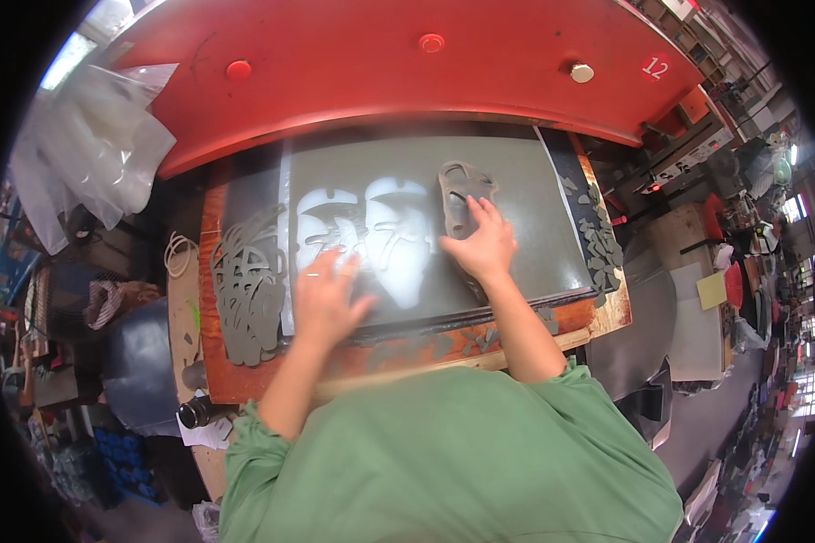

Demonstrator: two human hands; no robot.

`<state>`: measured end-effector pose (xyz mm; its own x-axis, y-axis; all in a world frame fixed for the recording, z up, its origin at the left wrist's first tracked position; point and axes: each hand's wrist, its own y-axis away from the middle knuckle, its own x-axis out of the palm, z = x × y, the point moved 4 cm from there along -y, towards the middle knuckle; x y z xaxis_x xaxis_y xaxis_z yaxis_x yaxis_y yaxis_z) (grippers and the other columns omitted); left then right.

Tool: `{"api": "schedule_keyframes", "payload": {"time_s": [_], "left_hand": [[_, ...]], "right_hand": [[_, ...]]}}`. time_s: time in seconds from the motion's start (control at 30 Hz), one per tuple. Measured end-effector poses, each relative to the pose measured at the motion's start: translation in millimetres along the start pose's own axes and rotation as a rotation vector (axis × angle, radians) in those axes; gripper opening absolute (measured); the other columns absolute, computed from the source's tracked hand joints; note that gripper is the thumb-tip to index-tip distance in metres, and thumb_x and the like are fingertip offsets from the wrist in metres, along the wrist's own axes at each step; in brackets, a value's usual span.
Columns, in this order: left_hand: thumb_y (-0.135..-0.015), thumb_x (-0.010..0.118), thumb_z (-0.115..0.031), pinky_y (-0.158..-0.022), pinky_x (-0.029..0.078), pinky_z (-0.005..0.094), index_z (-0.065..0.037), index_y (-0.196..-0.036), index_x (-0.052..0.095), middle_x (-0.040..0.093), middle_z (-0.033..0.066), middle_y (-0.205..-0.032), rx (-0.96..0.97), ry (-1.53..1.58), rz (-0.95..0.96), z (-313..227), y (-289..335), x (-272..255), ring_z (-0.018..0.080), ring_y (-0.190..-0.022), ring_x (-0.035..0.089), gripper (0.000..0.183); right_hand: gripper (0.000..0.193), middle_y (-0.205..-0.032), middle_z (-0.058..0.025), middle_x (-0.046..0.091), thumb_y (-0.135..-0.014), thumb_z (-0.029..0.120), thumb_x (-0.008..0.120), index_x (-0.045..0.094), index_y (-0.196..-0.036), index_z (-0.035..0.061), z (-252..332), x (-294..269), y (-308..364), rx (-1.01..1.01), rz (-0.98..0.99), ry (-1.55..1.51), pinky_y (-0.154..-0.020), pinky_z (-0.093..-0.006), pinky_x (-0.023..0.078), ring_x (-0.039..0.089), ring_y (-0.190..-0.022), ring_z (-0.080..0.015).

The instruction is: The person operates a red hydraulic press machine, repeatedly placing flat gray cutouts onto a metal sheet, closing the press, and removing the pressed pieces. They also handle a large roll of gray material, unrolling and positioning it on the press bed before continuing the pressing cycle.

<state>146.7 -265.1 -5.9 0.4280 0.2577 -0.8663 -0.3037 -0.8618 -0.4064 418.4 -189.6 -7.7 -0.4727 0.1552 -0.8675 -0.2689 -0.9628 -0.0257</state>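
A dark grey sheet (516,271) lies on the bed of a red press. Two pale, glossy shoe-part-like shapes (398,231) with curved slots show in the sheet's left half. To their right stands a metal cutting die (455,176) with a long, curved outline. My right hand (482,244) has its thumb and fingers around the near part of this die, hiding some of it. My left hand (328,294), slightly blurred, is spread over the lower part of the leftmost pale shape; nothing shows between its fingers. I cannot tell whether it touches the sheet.
The red press head (353,81) spans the far side above the bed. Stacked grey cut pieces (244,303) lie at the left, and small grey scraps (598,235) along the right edge. Clear plastic bags (100,145) hang at upper left. A round-seated stool (638,299) stands at right.
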Motion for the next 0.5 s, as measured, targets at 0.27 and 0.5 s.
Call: {"api": "schedule_keyframes", "payload": {"time_s": [0.27,0.5], "left_hand": [[-0.057,0.085,-0.052,-0.113,0.024,0.0556,-0.014,-0.134,0.057,0.046,0.0228,-0.141,0.009,0.109,0.191,-35.0,-8.5,36.5,0.0436,-0.135,0.038,0.090],[-0.056,0.086,-0.050,-0.113,0.024,0.0561,-0.012,-0.131,0.059,0.046,0.0233,-0.141,-0.002,0.107,0.235,-34.4,-8.6,40.4,0.0443,-0.135,0.038,0.088]], "right_hand": [[0.082,-0.146,-0.0106,0.046,-0.059,0.038,0.077,0.057,-0.135,0.0168,5.5,16.1,0.6,-0.049,-0.073,0.099,-0.105,-0.0530,0.034,0.044,-0.122,-0.0439],[0.082,-0.143,-0.0081,0.048,-0.058,0.039,0.077,0.060,-0.134,0.0167,5.9,14.5,-1.2,-0.042,-0.075,0.110,-0.103,-0.0496,0.037,0.046,-0.121,-0.0370]]}}
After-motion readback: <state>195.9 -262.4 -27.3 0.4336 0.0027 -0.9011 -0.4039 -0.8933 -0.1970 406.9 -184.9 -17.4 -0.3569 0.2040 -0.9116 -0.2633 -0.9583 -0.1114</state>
